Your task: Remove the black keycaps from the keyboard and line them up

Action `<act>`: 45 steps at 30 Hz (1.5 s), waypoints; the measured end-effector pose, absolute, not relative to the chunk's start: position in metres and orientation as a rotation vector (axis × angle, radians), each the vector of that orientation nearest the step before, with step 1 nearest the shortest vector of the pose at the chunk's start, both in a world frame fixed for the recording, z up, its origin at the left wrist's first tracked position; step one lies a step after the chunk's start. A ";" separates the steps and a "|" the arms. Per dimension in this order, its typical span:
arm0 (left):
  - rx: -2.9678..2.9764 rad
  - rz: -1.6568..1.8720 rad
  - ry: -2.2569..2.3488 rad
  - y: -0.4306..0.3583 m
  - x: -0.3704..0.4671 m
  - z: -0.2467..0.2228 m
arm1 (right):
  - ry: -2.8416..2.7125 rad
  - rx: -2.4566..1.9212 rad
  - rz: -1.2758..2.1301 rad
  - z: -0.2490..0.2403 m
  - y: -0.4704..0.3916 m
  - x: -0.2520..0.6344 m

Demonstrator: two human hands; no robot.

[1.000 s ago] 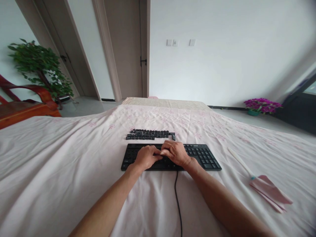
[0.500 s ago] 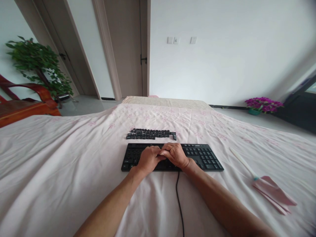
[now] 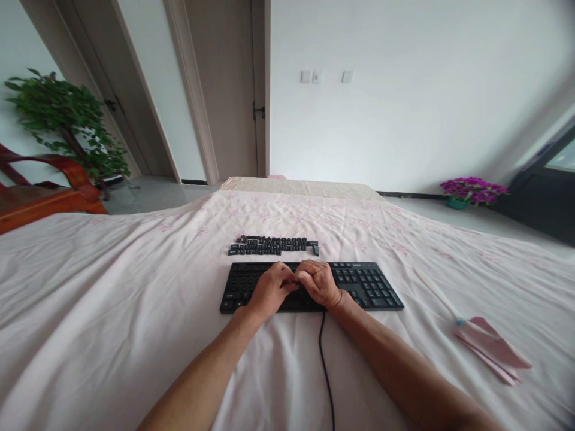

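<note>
A black keyboard (image 3: 371, 286) lies on the pink cloth, its left part stripped of many keycaps. Over its middle, my left hand (image 3: 274, 287) and my right hand (image 3: 320, 282) meet, fingers bent and close together. Both hands look closed in a pinch; whatever is between the fingertips is hidden or too small to make out. Just beyond the keyboard, loose black keycaps (image 3: 274, 245) lie in rows. The keyboard's black cable (image 3: 324, 365) runs from its front edge between my forearms.
A pale stick with folded pink cloth (image 3: 489, 347) lies to the right on the floral bedsheet (image 3: 135, 311). A wooden chair (image 3: 67, 173) and a green plant (image 3: 63, 114) stand at the left. Purple flowers (image 3: 474, 189) sit by the far wall.
The view has shifted slightly. The fingers of my left hand have lifted and drawn back a little from my right hand, which stays over the keyboard.
</note>
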State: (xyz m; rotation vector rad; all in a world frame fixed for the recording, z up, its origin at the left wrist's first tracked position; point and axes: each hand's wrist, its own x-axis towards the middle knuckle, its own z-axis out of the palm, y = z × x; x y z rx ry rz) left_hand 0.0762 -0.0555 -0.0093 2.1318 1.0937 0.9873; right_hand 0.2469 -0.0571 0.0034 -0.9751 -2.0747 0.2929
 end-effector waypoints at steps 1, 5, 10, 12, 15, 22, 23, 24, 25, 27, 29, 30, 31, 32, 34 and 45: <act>2.106 0.991 1.085 -0.055 0.076 -0.010 | -2.072 -0.982 0.280 0.005 -0.058 0.246; 1.938 1.011 1.040 -0.052 0.075 -0.012 | -2.013 -1.033 0.141 0.017 -0.061 0.244; 1.641 1.125 1.069 -0.048 0.074 -0.016 | -1.979 -1.131 0.182 0.031 -0.058 0.247; 1.566 1.170 1.080 -0.047 0.073 -0.016 | -2.021 -1.239 0.211 0.031 -0.056 0.248; 1.509 1.217 1.084 -0.045 0.072 -0.017 | -2.092 -1.380 0.206 0.027 -0.056 0.247; 1.471 1.276 1.086 -0.045 0.072 -0.018 | -2.151 -1.590 0.281 0.030 -0.056 0.239; 1.471 1.302 1.111 -0.045 0.072 -0.017 | -2.142 -1.626 0.293 0.032 -0.052 0.239; 1.471 1.336 1.140 -0.046 0.071 -0.016 | -2.128 -1.661 0.299 0.033 -0.047 0.239; 1.468 1.373 1.169 -0.046 0.071 -0.014 | -2.109 -1.697 0.300 0.035 -0.041 0.239; 1.448 1.435 1.212 -0.047 0.070 -0.011 | -2.073 -1.763 0.283 0.037 -0.028 0.239; 1.428 1.463 1.222 -0.047 0.068 -0.010 | -2.051 -1.834 0.250 0.036 -0.014 0.236; 1.428 1.465 1.224 -0.047 0.068 -0.010 | -2.043 -1.875 0.227 0.035 -0.007 0.235; 1.435 1.464 1.225 -0.047 0.067 -0.011 | -2.039 -1.911 0.204 0.034 -0.001 0.233; 1.447 1.460 1.225 -0.046 0.066 -0.012 | -2.039 -1.942 0.182 0.032 0.004 0.231; 1.469 1.455 1.223 -0.046 0.066 -0.014 | -2.051 -1.982 0.153 0.028 0.011 0.228; 1.449 1.436 1.210 -0.045 0.067 -0.013 | -2.149 -2.004 0.095 0.017 0.027 0.221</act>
